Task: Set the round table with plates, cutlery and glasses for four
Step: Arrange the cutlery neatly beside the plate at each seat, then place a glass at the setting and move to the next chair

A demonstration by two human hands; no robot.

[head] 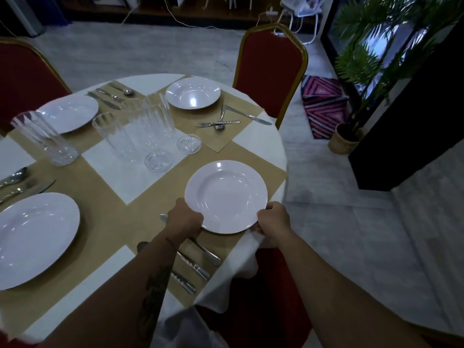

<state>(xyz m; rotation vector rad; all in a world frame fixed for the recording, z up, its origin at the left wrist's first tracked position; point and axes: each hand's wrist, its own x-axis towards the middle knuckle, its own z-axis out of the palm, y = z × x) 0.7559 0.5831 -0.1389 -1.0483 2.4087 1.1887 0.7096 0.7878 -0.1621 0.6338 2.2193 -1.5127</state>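
**Round table, four places: count at this moment**

- Hands, 2. The left hand [184, 219] grips the near-left rim of a deep white plate [226, 197] and the right hand [273, 219] grips its near-right rim, fingers curled at the edge.
- The deep white plate sits over the near right place, close to the table's edge. Whether it rests fully on the mat cannot be told.
- Near cutlery [198, 268], 3 pieces, side by side just left of that plate, partly hidden under the left forearm.
- Plates, 4 in all:
  - the held one
  - a large flat plate [32, 239], near left
  - a second flat plate [67, 116], far left
  - a second deep plate [192, 92], far side
- Further cutlery sets, 3:
  - left-edge set [15, 175], beyond the large flat plate
  - far-left set [110, 95], laid in a row
  - far-right set [221, 121], a knife, fork and spoon loosely crossed
- Tall ribbed glasses, 4: three clustered glasses [148, 131] at the table's middle and a lone glass [45, 139] apart to the left.
- Tan placemats [105, 222], 4, meeting round a white centre.
- Round table [266, 146], 1, under a white cloth.
- Red chairs [271, 71] with gold frames, 3 in view.
- Patterned cushion [324, 104], 1, and potted palm [364, 59], 1, both on the floor at far right.
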